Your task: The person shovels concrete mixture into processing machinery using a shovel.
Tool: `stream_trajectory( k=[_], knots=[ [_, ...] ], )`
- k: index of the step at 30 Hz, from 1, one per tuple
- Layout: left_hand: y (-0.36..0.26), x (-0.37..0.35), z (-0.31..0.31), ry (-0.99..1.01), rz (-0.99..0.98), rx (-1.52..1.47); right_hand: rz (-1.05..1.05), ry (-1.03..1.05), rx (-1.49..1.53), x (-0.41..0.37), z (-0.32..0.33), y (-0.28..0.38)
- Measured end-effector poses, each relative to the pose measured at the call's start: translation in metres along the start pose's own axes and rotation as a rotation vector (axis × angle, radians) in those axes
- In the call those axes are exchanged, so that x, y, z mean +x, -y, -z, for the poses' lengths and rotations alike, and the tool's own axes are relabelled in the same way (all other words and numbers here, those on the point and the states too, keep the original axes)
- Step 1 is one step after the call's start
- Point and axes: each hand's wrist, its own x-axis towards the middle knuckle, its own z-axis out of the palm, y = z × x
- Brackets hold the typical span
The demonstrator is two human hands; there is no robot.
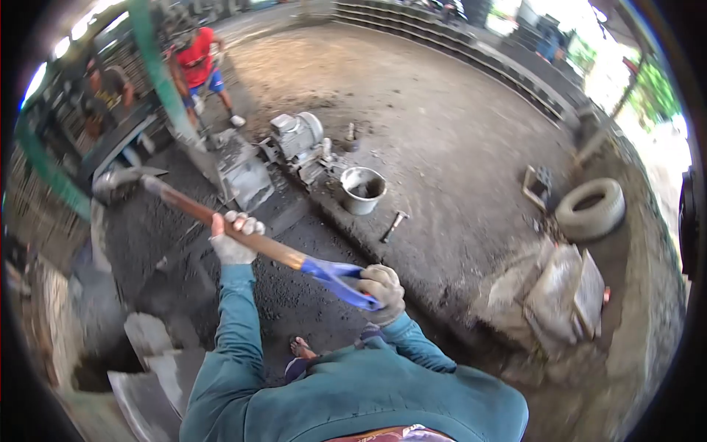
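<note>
A long shovel [276, 250] with a wooden shaft and a blue D-shaped handle slants across the view. My left hand [237, 237], in a pale glove with bare fingertips showing, is closed round the middle of the shaft. At the blue handle, my right hand [382, 293] is wrapped round the grip in a greyish glove. The metal blade [121, 180] is at the far upper left, above dark, grainy material [294, 309]. What lies on the blade is too blurred to tell.
A motor [297, 136], a bucket [362, 190] and a hammer [395, 226] stand or lie ahead. Stacked sacks [563, 295] and a tire [590, 209] are at right. A person in a red shirt [195, 62] and another person [110, 92] are at upper left, near a green post [155, 66].
</note>
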Motion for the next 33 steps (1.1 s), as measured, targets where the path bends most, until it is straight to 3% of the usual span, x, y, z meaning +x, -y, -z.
stream_trajectory(
  k=[6, 9, 14, 16, 19, 22, 23, 26, 27, 31, 33],
  knots=[
    [-0.072, -0.057, 0.084, -0.149, 0.062, 0.048, 0.121, 0.326, -0.209, -0.018, -0.058, 0.058],
    [-0.092, -0.079, 0.093, -0.331, 0.086, 0.134, 0.038, 0.490, -0.207, -0.038, -0.072, 0.078],
    [-0.153, -0.053, 0.116, -0.476, -0.010, 0.128, -0.038, 0.561, -0.332, -0.071, -0.097, 0.089],
    [-0.184, -0.032, 0.136, -0.552, -0.072, 0.119, -0.144, 0.723, -0.403, -0.069, -0.102, 0.098],
    [-0.182, -0.022, 0.162, -0.585, -0.051, 0.220, -0.193, 0.843, -0.555, -0.093, -0.118, 0.079],
    [-0.141, -0.060, 0.109, -0.389, -0.035, 0.199, -0.213, 0.882, -0.540, -0.119, -0.092, 0.036],
    [-0.126, -0.078, 0.085, -0.397, -0.043, 0.207, -0.307, 0.954, -0.469, -0.111, -0.072, 0.034],
    [-0.093, -0.134, 0.076, -0.431, -0.098, 0.218, -0.866, 1.029, -0.359, -0.120, -0.052, -0.003],
    [-0.079, -0.152, 0.077, -0.469, -0.117, 0.214, -0.960, 0.651, -0.307, -0.141, -0.042, -0.001],
    [-0.027, -0.232, 0.075, -0.655, -0.186, 0.128, -1.448, 0.698, -0.405, -0.134, -0.003, 0.015],
    [-0.008, -0.270, 0.085, -0.777, -0.200, 0.079, -1.460, 0.751, -0.357, -0.162, 0.014, -0.004]
  ],
)
